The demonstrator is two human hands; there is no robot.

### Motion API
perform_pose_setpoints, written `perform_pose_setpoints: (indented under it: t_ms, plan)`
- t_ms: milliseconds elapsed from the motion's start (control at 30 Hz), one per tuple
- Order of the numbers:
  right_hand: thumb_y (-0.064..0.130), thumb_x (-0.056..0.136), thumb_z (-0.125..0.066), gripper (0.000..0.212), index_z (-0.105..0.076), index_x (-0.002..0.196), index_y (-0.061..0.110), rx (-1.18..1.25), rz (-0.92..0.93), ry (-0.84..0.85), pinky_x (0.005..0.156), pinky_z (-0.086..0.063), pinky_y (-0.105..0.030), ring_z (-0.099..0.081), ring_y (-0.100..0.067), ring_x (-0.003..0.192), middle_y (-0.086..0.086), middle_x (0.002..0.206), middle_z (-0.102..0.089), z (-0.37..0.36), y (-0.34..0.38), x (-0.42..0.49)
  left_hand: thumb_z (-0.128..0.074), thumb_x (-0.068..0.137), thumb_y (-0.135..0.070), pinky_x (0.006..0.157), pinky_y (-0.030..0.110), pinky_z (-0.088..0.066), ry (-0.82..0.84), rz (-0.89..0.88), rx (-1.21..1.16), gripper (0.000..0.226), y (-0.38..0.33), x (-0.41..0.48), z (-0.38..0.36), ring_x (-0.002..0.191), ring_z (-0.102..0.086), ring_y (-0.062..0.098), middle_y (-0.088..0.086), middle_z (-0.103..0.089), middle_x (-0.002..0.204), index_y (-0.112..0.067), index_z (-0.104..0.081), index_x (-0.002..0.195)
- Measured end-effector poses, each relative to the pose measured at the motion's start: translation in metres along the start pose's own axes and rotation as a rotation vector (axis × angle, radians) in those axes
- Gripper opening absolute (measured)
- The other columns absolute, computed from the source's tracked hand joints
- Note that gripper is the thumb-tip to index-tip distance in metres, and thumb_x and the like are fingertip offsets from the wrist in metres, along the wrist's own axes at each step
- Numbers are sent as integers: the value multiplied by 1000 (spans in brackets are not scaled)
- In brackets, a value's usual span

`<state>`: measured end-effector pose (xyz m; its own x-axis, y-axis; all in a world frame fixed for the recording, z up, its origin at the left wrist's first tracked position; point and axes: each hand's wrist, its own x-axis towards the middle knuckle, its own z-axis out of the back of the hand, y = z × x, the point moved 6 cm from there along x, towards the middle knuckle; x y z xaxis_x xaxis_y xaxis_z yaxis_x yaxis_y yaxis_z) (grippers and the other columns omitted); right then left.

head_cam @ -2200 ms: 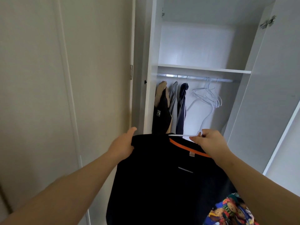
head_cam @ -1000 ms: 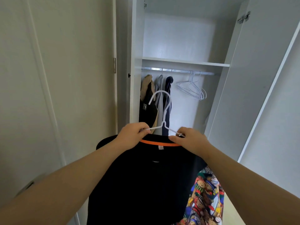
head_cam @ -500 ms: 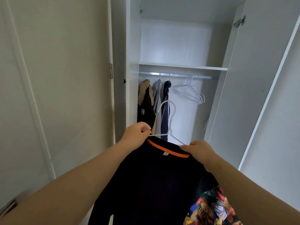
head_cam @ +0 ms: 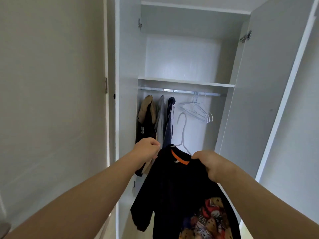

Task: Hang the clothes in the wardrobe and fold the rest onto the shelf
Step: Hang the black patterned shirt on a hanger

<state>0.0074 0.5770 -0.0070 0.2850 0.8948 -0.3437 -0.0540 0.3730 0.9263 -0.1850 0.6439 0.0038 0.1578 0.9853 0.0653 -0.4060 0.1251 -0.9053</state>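
A black sweatshirt (head_cam: 174,187) with an orange collar lining and a colourful bear print hangs on a white wire hanger (head_cam: 182,133), its hook pointing up. My left hand (head_cam: 146,150) pinches the garment's left shoulder. My right hand (head_cam: 209,163) grips the right shoulder over the hanger's arm. Both hold it in front of the open wardrobe, below the metal rail (head_cam: 181,91). The white shelf (head_cam: 186,82) sits just above the rail.
On the rail's left hang a brown-and-black jacket (head_cam: 145,121), a grey garment (head_cam: 160,118) and a navy one (head_cam: 170,116). Several bare white hangers (head_cam: 198,109) hang at the right. The wardrobe doors (head_cam: 250,100) stand open on both sides.
The sweatshirt on its hanger has moved forward towards the wardrobe opening and turned more edge-on. My hands hold its shoulders as before, and the view has tilted up.
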Motion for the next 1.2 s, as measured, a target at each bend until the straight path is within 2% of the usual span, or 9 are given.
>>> perform_pose_setpoints:
  t_ms: [67,200,300,400,633,800,967,1100,1200]
  plan:
    - [4,91,-50,11,-56,84,-2,18,12,-2,47,-51,-30,-57,-28,61,-19,79,-59,9,5,13,-47,92,-15,56,19,-43,-4,0,3,16,-4,10,-12,70,-59,10,-1,-60,85,-24,-58,84]
    - [0,92,-48,12,-54,82,-3,54,51,-34,64,-51,-39,-56,-29,64,-22,85,-57,26,18,47,-47,93,-16,60,21,-44,-6,16,12,18,-11,44,-34,78,-60,13,0,-61,89,-26,-57,82]
    - [-1,92,-48,16,-53,77,-2,52,63,-58,64,-49,-37,-54,-28,65,-20,82,-56,38,31,76,-47,94,-17,58,22,-46,-1,39,-12,15,-18,75,-48,72,-61,10,1,-62,94,-24,-58,86]
    - [0,92,-49,17,-54,76,-3,50,74,-95,63,-48,-35,-54,-27,64,-17,75,-55,50,45,119,-48,93,-15,60,23,-46,6,43,-12,12,-23,117,-61,68,-60,9,3,-62,96,-19,-59,93]
    - [2,92,-50,6,-54,89,-2,10,128,-141,56,-42,-31,-50,-25,59,-15,71,-52,52,100,243,-47,94,-13,61,22,-45,26,12,-53,13,-28,255,-70,69,-58,10,-1,-58,83,-17,-59,95]
    - [4,90,-55,23,-48,69,3,-43,147,-149,46,-38,-25,-47,-21,53,-12,65,-49,42,155,343,-46,93,-11,52,21,-39,48,-2,-97,17,-35,368,-73,70,-59,12,2,-59,87,-20,-58,84]
    - [3,91,-52,27,-43,66,8,-82,184,-171,50,-37,-24,-43,-17,57,-9,66,-46,40,190,436,-47,93,-13,54,21,-41,66,9,-86,16,-31,457,-81,68,-59,10,1,-59,97,-22,-58,85]
    - [0,92,-47,34,-37,61,8,-165,220,-185,53,-30,-24,-38,-18,56,-9,63,-39,40,221,506,-47,92,-13,55,20,-43,46,20,-85,18,-29,521,-88,66,-59,10,-1,-62,85,-23,-58,82]
    - [5,92,-50,31,-42,63,11,-191,291,-179,40,-34,-13,-39,-12,55,-3,64,-42,40,250,560,-49,92,-16,56,22,-42,13,7,-94,17,-31,572,-95,67,-60,11,-1,-62,84,-24,-58,81]
